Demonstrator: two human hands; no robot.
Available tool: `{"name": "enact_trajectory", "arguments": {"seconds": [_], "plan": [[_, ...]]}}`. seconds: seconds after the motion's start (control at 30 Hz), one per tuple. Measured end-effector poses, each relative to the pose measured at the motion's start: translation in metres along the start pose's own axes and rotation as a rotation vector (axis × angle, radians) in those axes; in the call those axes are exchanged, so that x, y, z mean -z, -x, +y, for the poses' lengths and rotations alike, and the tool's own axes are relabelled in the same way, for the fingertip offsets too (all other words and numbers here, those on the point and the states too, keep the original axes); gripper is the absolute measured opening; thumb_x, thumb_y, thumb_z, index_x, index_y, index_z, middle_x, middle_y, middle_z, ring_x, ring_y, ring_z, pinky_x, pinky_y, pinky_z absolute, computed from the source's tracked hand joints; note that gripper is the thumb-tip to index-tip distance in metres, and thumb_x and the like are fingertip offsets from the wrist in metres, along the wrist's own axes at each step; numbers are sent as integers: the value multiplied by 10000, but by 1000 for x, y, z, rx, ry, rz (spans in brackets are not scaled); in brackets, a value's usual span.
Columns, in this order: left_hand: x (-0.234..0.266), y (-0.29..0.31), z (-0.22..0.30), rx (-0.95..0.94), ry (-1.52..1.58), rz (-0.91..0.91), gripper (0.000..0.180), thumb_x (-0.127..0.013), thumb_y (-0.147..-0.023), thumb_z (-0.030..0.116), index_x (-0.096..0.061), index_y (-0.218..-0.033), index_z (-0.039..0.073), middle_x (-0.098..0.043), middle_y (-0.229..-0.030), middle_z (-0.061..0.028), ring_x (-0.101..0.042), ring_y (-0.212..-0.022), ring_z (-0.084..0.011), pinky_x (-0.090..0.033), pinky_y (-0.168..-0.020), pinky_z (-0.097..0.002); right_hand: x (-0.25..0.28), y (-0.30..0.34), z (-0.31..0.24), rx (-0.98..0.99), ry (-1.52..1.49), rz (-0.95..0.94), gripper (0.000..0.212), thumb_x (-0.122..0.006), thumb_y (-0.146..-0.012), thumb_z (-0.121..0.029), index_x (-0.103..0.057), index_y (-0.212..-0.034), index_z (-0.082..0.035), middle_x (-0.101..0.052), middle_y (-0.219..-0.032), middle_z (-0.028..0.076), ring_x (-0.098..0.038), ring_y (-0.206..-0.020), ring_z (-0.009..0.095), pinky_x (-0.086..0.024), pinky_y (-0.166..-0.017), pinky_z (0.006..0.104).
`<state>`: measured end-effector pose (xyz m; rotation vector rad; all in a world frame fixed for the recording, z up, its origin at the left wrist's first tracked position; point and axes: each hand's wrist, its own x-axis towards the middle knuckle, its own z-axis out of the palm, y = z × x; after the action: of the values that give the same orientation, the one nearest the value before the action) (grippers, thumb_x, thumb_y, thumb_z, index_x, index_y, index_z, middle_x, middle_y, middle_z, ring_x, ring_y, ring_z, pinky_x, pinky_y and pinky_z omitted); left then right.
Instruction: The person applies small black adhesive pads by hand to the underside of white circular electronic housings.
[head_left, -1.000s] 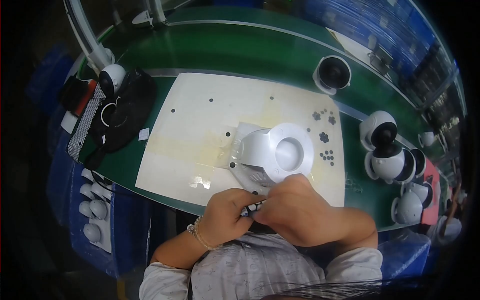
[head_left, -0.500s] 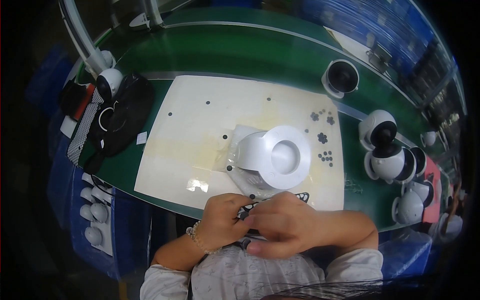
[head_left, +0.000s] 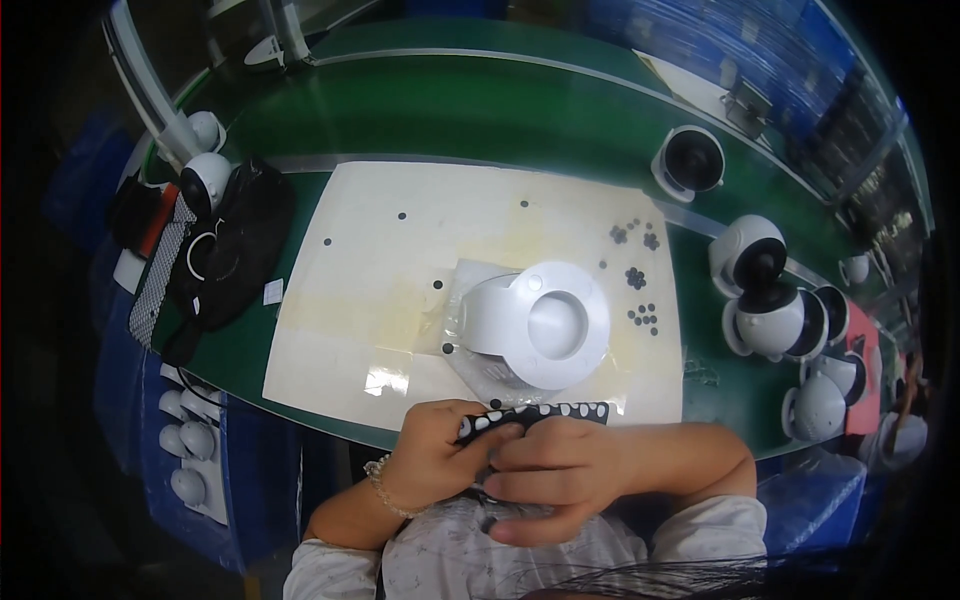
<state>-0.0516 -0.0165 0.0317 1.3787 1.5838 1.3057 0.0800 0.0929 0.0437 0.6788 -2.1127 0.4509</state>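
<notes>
My left hand (head_left: 432,455) is closed on a black strip with rows of whitish round spots (head_left: 545,411), held at the mat's near edge. Over the strip's lower part lies my right hand (head_left: 560,465), its fingers curled and the thumb lower down. A small dark spot shows at that thumb's tip; whether it is a loose pad is unclear. Just beyond the hands, a white plastic part with a round ring base (head_left: 595,325) rests on a clear plastic bag (head_left: 510,375). Small black round pads (head_left: 438,285) are scattered on the cream mat (head_left: 340,310).
Grouped pads (head_left: 636,278) lie on the mat's right side. White camera-like units with black round fronts (head_left: 748,255) stand at the right, another (head_left: 688,162) behind. A black bag (head_left: 240,250) lies left. Blue crates (head_left: 250,470) with white round parts stand below left.
The strip shows more of its spotted face above my hands. My right hand has moved slightly down, its thumb lower. The whole view has shifted a little.
</notes>
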Motion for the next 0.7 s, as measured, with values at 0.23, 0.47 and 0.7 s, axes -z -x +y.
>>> {"name": "enact_trajectory", "arguments": {"seconds": [0.23,0.47,0.7], "plan": [[0,-5,-12,-580,-380,118,195,-757,-590,102,-624,-710,23,-548,-968,-130,-546,-604,-198,-423,-492,-271,46,-10,40,-731,-149,217,516,-462,-758,122,-299,-1224,-25,-414,-1131,148,-523,-795,148,-427,-675,246],[-12,-17,-31,-530,-288,192,176,-743,-603,135,-630,-712,55,-485,-1200,-124,-586,-651,-171,-468,-545,-268,48,-22,62,-1012,-510,201,522,-443,-763,136,-292,-1235,-28,-385,-1172,131,-498,-793,96,-421,-704,211],[-10,-20,-38,-567,-327,158,134,-729,-615,128,-626,-664,58,-506,-1180,-91,-562,-554,-169,-443,-495,-254,48,-21,64,-999,-465,180,543,-447,-762,142,-273,-1247,-29,-415,-1139,145,-501,-760,81,-418,-662,188]]}}
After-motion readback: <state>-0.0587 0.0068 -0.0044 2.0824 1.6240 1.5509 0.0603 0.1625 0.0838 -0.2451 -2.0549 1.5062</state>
